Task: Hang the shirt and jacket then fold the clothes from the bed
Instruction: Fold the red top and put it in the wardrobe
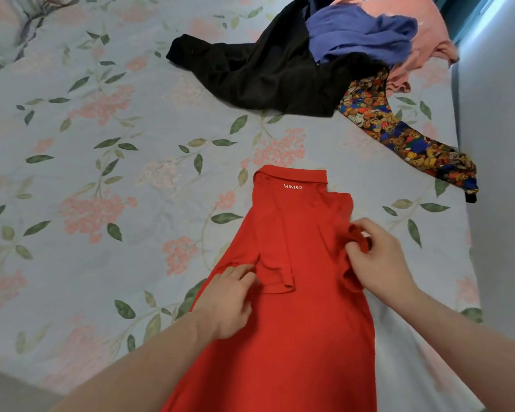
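Two hands work a red polo point(295, 322) laid back-up on the bed point(87, 173), its long axis running straight away from the person, hem nearest, collar farthest. Both sides are already turned in toward the middle. The left hand point(229, 304) rests on the left fold beside the turned-in sleeve, fingers lightly curled, fingertips on the cloth; whether they pinch it cannot be told. The right hand point(378, 263), slightly farther out, pinches a bunch of fabric at the right sleeve. Both hands sit about midway up the garment, one on each long edge, so either reaches it equally; the next fold, by the look of it, would bring hem to collar along that axis. Open sheet lies to the left and beyond the collar, giving room for that. To the right, the bed's edge and a pale wall point(494, 173) run close by the shirt. Farther off, well apart from the polo, wait a bear-print piece point(399, 135), a black garment point(265, 75), a blue one point(360, 37) and a pink one point(422, 31), heaped and overlapping near the far right corner.
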Motion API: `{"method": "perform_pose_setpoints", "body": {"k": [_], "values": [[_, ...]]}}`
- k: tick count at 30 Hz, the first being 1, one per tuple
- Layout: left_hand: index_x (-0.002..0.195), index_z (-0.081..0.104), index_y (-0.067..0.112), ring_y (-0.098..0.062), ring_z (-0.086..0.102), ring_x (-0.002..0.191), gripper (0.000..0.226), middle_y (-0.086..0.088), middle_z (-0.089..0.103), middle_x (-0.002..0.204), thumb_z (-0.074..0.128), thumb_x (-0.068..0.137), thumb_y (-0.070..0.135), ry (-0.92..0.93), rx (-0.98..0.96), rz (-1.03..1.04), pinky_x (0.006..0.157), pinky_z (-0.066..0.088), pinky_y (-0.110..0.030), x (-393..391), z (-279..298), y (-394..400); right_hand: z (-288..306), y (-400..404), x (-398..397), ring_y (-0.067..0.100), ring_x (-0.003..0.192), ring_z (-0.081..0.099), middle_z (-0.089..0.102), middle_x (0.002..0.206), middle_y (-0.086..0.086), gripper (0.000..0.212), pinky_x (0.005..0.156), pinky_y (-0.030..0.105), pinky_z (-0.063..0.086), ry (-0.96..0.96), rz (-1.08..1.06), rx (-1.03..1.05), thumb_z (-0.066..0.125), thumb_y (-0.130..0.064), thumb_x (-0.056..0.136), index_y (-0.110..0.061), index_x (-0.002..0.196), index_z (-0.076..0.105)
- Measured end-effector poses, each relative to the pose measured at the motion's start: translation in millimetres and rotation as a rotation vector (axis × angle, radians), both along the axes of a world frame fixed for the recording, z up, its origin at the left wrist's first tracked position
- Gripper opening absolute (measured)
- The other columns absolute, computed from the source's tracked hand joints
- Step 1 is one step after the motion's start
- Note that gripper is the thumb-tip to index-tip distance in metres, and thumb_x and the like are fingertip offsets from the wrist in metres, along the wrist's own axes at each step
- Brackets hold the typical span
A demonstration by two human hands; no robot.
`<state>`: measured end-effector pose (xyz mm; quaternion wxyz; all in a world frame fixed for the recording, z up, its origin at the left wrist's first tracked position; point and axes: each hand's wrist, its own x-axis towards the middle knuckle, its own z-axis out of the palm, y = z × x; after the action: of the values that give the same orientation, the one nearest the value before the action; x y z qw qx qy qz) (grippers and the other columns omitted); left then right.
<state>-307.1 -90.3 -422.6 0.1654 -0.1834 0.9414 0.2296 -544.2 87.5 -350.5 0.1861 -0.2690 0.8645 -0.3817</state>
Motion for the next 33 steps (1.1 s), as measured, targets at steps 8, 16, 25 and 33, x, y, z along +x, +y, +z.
{"method": "perform_pose_setpoints", "body": {"k": [8, 16, 25, 33], "values": [[0.162, -0.004, 0.036, -0.028, 0.007, 0.157, 0.105, 0.008, -0.010, 0.170, 0.061, 0.081, 0.050, -0.164, -0.007, 0.213, 0.125, 0.024, -0.046, 32, -16, -6, -66, -28, 61, -0.007, 0.084, 0.053, 0.055, 0.130, -0.015, 0.036, 0.094, 0.024, 0.045, -0.145, 0.667, 0.301, 0.063, -0.013, 0.085, -0.027, 0.117, 0.070], [0.163, -0.004, 0.037, -0.034, -0.015, 0.157, 0.110, 0.003, -0.016, 0.171, 0.051, 0.074, 0.071, -0.245, 0.201, 0.580, 0.127, 0.004, -0.054, 7, -22, -30, -84, -21, 44, 0.029, 0.149, 0.027, 0.024, 0.165, 0.004, 0.083, 0.120, 0.046, 0.030, 0.042, 0.125, 0.380, 0.068, -0.055, 0.087, -0.029, 0.157, 0.033], [0.161, -0.001, 0.048, -0.041, -0.019, 0.155, 0.099, 0.002, -0.023, 0.170, 0.051, 0.084, 0.080, -0.460, 0.226, 0.571, 0.126, 0.004, -0.059, -22, -29, -44, -135, -28, 46, 0.034, 0.153, -0.031, -0.042, 0.162, 0.006, 0.113, 0.121, 0.069, -0.003, -0.227, 0.160, 0.900, 0.035, -0.088, 0.085, -0.031, 0.154, -0.035], [0.121, 0.063, 0.025, -0.032, 0.062, 0.113, 0.060, -0.009, 0.066, 0.122, 0.052, 0.084, 0.072, -0.400, -0.034, 0.505, 0.092, 0.051, -0.037, -61, 0, -87, -137, -31, 49, 0.036, 0.152, -0.033, -0.041, 0.162, 0.008, 0.112, 0.119, 0.071, -0.007, -0.257, 0.127, 0.877, 0.035, -0.086, 0.087, -0.028, 0.156, -0.032]]}}
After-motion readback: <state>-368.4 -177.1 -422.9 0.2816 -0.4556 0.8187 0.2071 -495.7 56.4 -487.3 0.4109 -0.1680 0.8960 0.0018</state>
